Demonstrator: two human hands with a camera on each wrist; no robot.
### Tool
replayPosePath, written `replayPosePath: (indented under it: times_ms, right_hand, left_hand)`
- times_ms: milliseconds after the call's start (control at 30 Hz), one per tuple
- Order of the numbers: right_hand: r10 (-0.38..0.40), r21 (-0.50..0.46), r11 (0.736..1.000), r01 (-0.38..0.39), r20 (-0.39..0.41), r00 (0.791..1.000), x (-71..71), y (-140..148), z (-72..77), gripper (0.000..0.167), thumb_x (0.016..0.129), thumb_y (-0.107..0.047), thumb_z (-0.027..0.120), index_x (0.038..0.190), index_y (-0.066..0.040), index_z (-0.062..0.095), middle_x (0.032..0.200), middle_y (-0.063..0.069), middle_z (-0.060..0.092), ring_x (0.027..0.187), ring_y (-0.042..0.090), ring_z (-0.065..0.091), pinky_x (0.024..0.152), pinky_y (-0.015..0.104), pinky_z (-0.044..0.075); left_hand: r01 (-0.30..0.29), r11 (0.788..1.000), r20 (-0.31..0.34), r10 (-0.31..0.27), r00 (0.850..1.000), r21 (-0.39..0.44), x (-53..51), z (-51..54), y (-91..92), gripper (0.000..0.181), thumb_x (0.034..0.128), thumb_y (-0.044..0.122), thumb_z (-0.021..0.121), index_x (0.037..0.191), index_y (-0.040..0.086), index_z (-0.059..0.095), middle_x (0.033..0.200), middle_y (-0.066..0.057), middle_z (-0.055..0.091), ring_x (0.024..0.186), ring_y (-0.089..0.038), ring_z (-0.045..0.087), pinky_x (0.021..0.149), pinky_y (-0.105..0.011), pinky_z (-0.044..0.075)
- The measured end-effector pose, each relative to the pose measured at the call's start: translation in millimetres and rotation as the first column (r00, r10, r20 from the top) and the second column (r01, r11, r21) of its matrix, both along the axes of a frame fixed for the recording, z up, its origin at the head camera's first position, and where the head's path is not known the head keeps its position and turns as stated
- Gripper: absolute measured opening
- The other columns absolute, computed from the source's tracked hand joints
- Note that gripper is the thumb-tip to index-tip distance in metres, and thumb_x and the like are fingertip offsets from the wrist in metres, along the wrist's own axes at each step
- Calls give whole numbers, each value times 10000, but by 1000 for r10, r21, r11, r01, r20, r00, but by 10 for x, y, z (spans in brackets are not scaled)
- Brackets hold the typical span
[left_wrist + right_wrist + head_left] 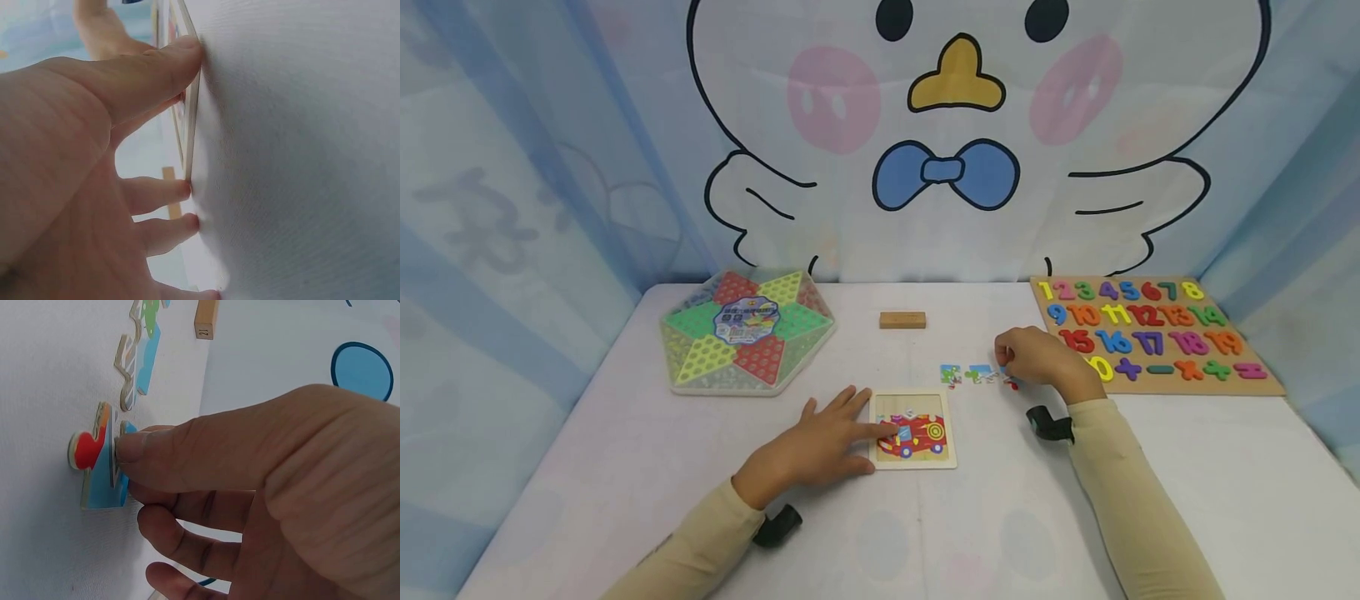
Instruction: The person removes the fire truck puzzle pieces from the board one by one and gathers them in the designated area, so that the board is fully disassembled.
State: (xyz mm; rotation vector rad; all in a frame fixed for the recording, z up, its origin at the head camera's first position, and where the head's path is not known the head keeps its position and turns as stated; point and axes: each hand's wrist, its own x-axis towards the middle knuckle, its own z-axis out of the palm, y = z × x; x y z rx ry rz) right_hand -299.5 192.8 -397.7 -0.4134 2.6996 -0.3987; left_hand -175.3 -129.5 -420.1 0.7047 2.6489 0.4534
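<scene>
My left hand (820, 447) lies with fingers spread at the left side of a small wooden puzzle tray (951, 454). Its index finger rests on the red vehicle picture (917, 437), and the thumb touches the tray's edge in the left wrist view. Above and right of the tray, my right hand (1047, 360) pinches a blue and red jigsaw piece (103, 487) between thumb and index finger, low over the table. Two loose jigsaw pieces, one blue-green piece (951, 372) and another (978, 373), lie in a row left of that hand.
A wooden block (902, 320) lies behind the tray. At the back left sits a hexagonal plastic game box (748, 333). A number board (1157, 387) lies at the right, close to my right wrist. A printed curtain (947, 242) closes off the table's back.
</scene>
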Motion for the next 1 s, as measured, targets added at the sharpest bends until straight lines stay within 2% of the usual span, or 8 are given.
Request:
replayPosePath:
  times_ms: [233, 567, 667, 767, 867, 933, 1000]
  right_hand:
    - [0, 17, 1000, 0, -9, 1000, 5, -18, 17, 54, 901, -10, 688, 896, -48, 650, 871, 96, 605, 824, 263, 553, 669, 332, 447]
    - [12, 17, 1000, -11, -11, 1000, -3, -6, -8, 77, 907, 1, 667, 877, -62, 634, 856, 95, 600, 807, 259, 549, 659, 335, 444]
    - [9, 21, 1000, -8, -24, 1000, 5, -18, 0, 61, 915, -22, 665, 965, -58, 662, 933, 119, 631, 846, 274, 564, 695, 360, 489]
    - [26, 15, 1000, -25, -75, 997, 63, -97, 40, 212, 934, -83, 687, 1144, -56, 674, 1090, 164, 645, 933, 309, 576, 743, 412, 541]
    - [105, -5, 994, -107, -166, 981, 197, -294, 108, 366, 937, -129, 722, 1290, -54, 655, 1263, 193, 624, 1087, 351, 575, 896, 508, 535]
    - [184, -20, 981, -193, -215, 959, 317, -479, 148, 399, 935, -133, 736, 1318, -58, 656, 1315, 194, 610, 1152, 365, 568, 953, 542, 510]
    - [280, -24, 955, -294, -246, 928, 432, -668, 151, 413, 926, -134, 748, 1324, -61, 665, 1345, 186, 606, 1213, 364, 553, 1026, 567, 461]
  left_hand:
    - [14, 1000, -17, -13, 1000, 24, -7, 35, 17, 491, 919, 321, 776, 1393, 288, 653, 1616, -206, 340, 1515, -453, 214, 1108, -761, 201]
    - [40, 999, -27, -39, 999, 33, -13, 25, 2, 426, 920, 300, 781, 1332, 293, 675, 1604, -214, 357, 1508, -465, 226, 1090, -773, 219]
    - [46, 998, -21, -45, 999, 47, -8, 34, -12, 420, 924, 285, 777, 1332, 287, 675, 1608, -215, 350, 1511, -463, 216, 1094, -773, 208]
    - [53, 997, 3, -53, 999, 54, -9, 43, -41, 432, 931, 268, 770, 1349, 290, 666, 1626, -203, 324, 1527, -439, 185, 1115, -760, 178]
    - [63, 997, 48, -66, 997, 54, -26, 53, -82, 459, 939, 253, 759, 1382, 304, 649, 1653, -173, 278, 1549, -398, 131, 1145, -735, 131]
    - [75, 996, 79, -79, 994, 53, -49, 57, -116, 489, 941, 250, 756, 1409, 316, 633, 1670, -155, 245, 1559, -375, 97, 1158, -721, 102]
    - [95, 994, 103, -100, 990, 58, -74, 68, -152, 517, 942, 250, 754, 1435, 320, 613, 1682, -147, 211, 1564, -362, 66, 1163, -716, 77]
